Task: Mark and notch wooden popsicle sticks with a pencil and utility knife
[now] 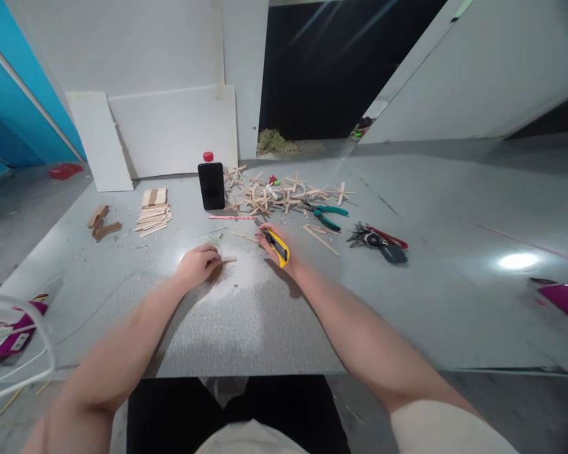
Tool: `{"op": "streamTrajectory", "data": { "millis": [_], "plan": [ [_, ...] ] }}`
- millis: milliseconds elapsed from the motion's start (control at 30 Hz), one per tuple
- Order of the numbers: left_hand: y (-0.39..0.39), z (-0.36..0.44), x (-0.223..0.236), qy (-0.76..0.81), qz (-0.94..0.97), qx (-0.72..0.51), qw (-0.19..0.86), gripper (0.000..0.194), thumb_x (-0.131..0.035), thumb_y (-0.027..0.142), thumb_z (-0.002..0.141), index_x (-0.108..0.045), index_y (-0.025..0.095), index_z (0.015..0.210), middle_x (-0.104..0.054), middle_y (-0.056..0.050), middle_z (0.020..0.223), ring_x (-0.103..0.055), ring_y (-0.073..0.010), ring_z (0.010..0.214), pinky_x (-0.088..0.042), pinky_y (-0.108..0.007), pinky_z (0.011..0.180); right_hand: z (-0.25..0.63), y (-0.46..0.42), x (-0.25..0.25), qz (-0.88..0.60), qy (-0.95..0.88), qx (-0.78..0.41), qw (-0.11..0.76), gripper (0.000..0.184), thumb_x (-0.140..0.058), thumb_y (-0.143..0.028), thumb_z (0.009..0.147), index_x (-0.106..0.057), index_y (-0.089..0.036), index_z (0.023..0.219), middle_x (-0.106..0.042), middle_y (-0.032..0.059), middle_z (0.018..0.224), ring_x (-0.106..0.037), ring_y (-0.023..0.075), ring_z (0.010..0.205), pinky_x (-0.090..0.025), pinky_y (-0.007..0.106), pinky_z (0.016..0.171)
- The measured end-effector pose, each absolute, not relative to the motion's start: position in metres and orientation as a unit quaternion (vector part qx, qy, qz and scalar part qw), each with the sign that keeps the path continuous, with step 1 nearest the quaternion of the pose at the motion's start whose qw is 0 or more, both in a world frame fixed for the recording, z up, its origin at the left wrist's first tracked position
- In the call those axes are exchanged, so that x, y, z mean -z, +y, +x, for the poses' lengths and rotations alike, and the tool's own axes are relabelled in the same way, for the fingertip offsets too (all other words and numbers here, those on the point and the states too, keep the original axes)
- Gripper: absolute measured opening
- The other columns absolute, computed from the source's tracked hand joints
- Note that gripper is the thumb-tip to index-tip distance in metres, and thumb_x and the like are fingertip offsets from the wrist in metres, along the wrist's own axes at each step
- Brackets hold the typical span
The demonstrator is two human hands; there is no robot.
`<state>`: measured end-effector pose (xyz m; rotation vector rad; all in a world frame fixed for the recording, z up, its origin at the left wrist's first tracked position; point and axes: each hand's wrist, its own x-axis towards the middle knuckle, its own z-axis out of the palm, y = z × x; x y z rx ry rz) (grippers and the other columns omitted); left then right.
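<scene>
My left hand (pixel 199 267) rests low over the table, fingers closed on a small wooden stick (pixel 229 259) whose end juts out to the right. In my right hand (pixel 291 261) is a yellow utility knife (pixel 277 246), its front end pointing up and to the left. Beside the right fingertips lies a thin wooden stick (pixel 244 237); whether they touch it I cannot tell. A red-and-white striped stick (pixel 231 217) lies just beyond. Behind both hands is a heap of crossed wooden sticks (pixel 265 197).
A dark phone (pixel 211 186) stands upright before a red cap (pixel 208 156). To its left lie stacked craft sticks (pixel 153 219) and brown strips (pixel 105 227). Teal-handled pliers (pixel 329 214) and a red-handled tool (pixel 378 243) lie right. A magenta object (pixel 565 299) is at the far right.
</scene>
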<state>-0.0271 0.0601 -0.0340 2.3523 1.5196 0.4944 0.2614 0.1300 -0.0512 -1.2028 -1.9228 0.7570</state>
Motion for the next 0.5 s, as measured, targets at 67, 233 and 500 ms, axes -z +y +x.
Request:
{"op": "streamTrajectory", "data": {
  "millis": [67,233,500],
  "plan": [
    [0.062,-0.027,0.035,0.524,0.82,-0.177,0.148,0.035,-0.064,0.041,0.103,-0.064,0.019,0.13,-0.065,-0.01,0.132,-0.067,-0.0226,0.112,-0.06,-0.044,0.097,0.264,0.133,0.051,-0.478,-0.734,-0.299,0.378,0.036,-0.066,-0.04,0.102,-0.063,-0.019,0.132,-0.066,0.0101,0.133,-0.068,0.0238,0.111,-0.061,0.046,0.095],
    [0.065,-0.019,0.037,0.508,0.83,-0.174,0.15,0.035,-0.064,0.041,0.103,-0.064,0.019,0.13,-0.065,-0.01,0.133,-0.067,-0.0227,0.113,-0.06,-0.045,0.098,0.268,0.142,0.055,-0.499,-0.705,-0.311,0.396,0.038,-0.067,-0.04,0.102,-0.063,-0.019,0.132,-0.065,0.0102,0.133,-0.068,0.0244,0.113,-0.061,0.046,0.095],
    [0.066,-0.009,0.035,0.51,0.837,-0.153,0.128,0.036,-0.065,0.041,0.102,-0.063,0.019,0.131,-0.065,-0.011,0.133,-0.067,-0.0232,0.114,-0.06,-0.045,0.098,0.275,0.152,0.057,-0.485,-0.657,-0.391,0.424,0.04,-0.067,-0.041,0.101,-0.062,-0.019,0.134,-0.065,0.0105,0.134,-0.068,0.0251,0.113,-0.061,0.047,0.094]
  ]
}}
